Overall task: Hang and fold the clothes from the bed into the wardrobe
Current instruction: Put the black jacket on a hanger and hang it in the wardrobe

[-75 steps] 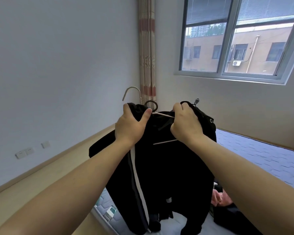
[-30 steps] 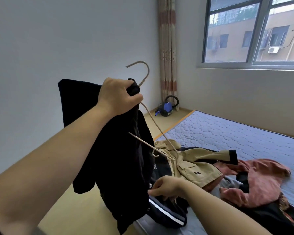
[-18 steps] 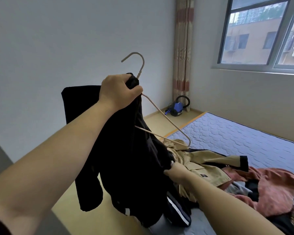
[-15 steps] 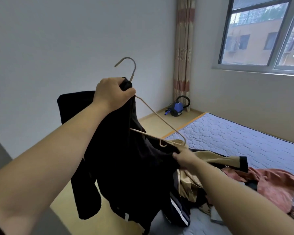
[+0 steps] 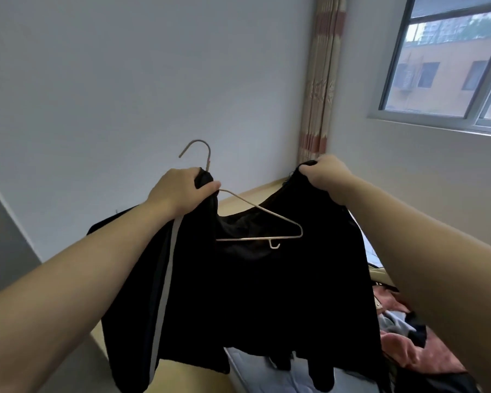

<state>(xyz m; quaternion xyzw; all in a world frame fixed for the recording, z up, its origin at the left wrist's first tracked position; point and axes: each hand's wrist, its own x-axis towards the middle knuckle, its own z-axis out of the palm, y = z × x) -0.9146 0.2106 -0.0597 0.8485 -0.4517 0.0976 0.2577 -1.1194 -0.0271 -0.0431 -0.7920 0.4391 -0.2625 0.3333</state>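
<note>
Above the bed (image 5: 267,374), the left hand (image 5: 179,191) is gripping the hanger (image 5: 253,239) and jacket (image 5: 253,293), the right hand (image 5: 326,174) is pinching the jacket's free shoulder, not yet hooked on, and more clothes (image 5: 403,350) are lying on the bed.

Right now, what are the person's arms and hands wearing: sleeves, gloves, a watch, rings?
Nothing worn shows. The left hand and right hand are bare: no gloves, and no rings on the fingers in view. The left forearm and right forearm are bare to the picture's edge, with no sleeve, watch or band.
</note>
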